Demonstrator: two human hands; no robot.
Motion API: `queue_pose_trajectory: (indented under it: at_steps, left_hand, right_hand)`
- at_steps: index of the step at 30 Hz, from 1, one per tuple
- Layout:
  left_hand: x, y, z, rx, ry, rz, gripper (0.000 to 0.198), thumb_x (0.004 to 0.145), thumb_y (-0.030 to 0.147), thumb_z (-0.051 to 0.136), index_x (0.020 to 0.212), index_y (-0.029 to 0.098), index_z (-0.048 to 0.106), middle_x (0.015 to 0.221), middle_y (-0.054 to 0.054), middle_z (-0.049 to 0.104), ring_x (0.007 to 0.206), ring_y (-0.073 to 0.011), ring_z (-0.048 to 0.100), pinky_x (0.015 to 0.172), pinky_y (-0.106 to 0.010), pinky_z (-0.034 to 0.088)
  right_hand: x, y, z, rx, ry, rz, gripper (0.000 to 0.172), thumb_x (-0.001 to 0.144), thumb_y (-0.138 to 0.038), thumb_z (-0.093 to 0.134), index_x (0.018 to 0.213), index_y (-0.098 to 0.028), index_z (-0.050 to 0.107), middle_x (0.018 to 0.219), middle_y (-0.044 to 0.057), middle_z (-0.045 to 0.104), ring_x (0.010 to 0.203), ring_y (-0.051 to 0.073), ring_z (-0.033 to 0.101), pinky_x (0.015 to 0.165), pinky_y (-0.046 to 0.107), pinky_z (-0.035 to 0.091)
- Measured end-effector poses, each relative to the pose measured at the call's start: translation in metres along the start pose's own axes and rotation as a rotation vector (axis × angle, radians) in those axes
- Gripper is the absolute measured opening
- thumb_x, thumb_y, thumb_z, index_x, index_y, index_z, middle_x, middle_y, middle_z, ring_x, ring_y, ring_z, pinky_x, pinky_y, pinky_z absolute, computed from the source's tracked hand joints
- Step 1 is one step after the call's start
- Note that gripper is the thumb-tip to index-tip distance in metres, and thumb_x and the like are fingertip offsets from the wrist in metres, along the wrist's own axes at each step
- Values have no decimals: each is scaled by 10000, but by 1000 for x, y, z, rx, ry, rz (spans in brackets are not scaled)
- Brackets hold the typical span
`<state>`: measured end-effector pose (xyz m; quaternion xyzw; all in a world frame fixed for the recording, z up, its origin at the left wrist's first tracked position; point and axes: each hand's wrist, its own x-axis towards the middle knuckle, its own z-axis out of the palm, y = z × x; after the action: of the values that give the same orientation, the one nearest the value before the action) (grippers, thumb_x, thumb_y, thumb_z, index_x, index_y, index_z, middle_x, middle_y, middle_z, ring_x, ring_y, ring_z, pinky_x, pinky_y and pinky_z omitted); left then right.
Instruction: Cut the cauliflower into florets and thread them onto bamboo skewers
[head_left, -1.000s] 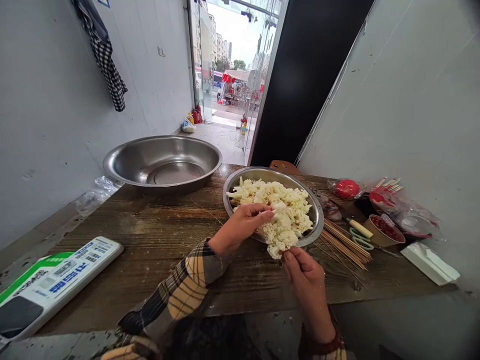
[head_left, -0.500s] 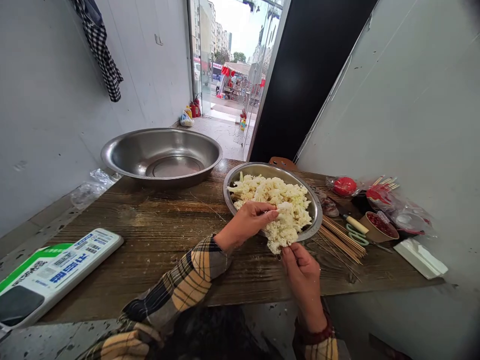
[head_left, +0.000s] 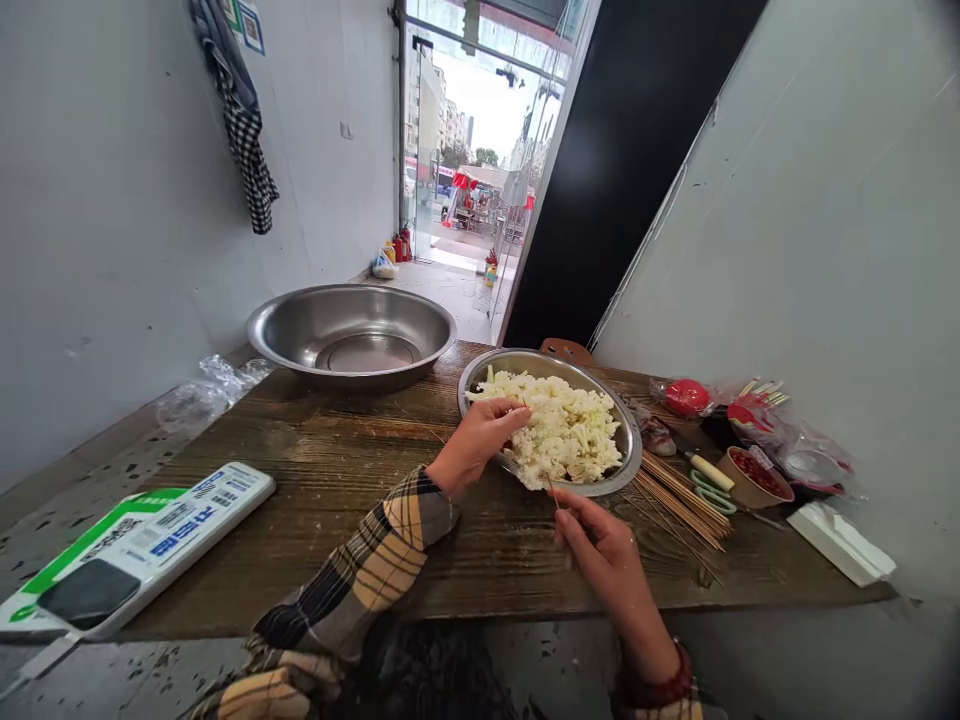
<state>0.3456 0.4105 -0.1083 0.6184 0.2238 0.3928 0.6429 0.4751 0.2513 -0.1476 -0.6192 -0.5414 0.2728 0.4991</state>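
Note:
My right hand [head_left: 604, 550] pinches the lower end of a thin wooden skewer [head_left: 553, 492] in front of the bowl. Cauliflower florets [head_left: 536, 462] sit on that skewer, over the near rim. My left hand [head_left: 484, 437] has thumb and fingers closed on the florets' upper end, where a bit of skewer tip shows. Behind them a steel bowl [head_left: 634, 440] holds a heap of loose cauliflower [head_left: 577, 410]. The florets between my hands blend with the heap, so their outline is hard to make out.
A large steel basin [head_left: 442, 350] stands at the back left of the wooden table [head_left: 337, 560]. A phone [head_left: 97, 590] lies on a white box [head_left: 217, 510]. To the right are bare skewers [head_left: 682, 505], green-handled scissors [head_left: 712, 492], a paper tub [head_left: 754, 475] and tissues [head_left: 840, 545].
My right hand has shifted slightly down and away from the florets, and more of the skewer shows. My left hand has moved a little left with the cauliflower. The camera view has tilted up.

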Motion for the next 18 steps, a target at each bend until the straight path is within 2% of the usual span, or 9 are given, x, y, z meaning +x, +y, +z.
queue_pose_trajectory:
  at_steps: [4, 6, 8, 12, 15, 18]
  left_hand:
    - [-11, 14, -10, 7, -89, 39, 440, 808, 519, 546, 871, 112, 700, 765, -57, 666, 722, -156, 571, 647, -265, 448]
    - [-16, 18, -22, -2, -51, 50, 450, 820, 520, 532, 944, 123, 701, 874, -77, 683, 778, -157, 581, 692, -270, 453]
    - [-20, 18, -37, -49, 40, 48, 464, 810, 531, 541, 982, 127, 692, 940, -96, 676, 781, -151, 588, 696, -273, 463]
    - [-27, 6, -73, -109, 148, 27, 459, 772, 526, 585, 940, 107, 669, 831, -87, 664, 691, -142, 597, 636, -266, 472]
    - [-30, -7, -93, 2, 146, 23, 426, 732, 503, 631, 866, 101, 673, 733, -64, 654, 621, -130, 583, 585, -248, 451]
    - [-33, -22, -104, 125, 115, 29, 406, 710, 491, 644, 793, 95, 673, 662, -56, 643, 556, -125, 561, 555, -251, 430]
  right_hand:
    - [6, -9, 0, -177, 70, -127, 333, 879, -391, 506, 1061, -177, 685, 595, 2, 574, 559, 147, 543, 563, 251, 429]
    - [13, -18, -2, -214, 83, -173, 309, 875, -388, 507, 998, -185, 705, 623, 15, 585, 600, 158, 545, 582, 258, 427]
    - [23, -28, -3, -203, 58, -185, 318, 876, -399, 500, 983, -180, 705, 597, 7, 560, 559, 146, 510, 539, 250, 402]
    - [49, -48, 3, -104, -46, -164, 384, 867, -447, 503, 1019, -142, 681, 516, -32, 456, 470, 108, 416, 451, 221, 326]
    - [72, -65, 15, -41, -138, -136, 436, 856, -479, 507, 1052, -118, 653, 499, -58, 400, 425, 80, 341, 406, 203, 256]
    - [96, -82, 34, -41, -184, -141, 445, 848, -485, 510, 1045, -111, 649, 480, -75, 368, 411, 69, 292, 398, 203, 212]
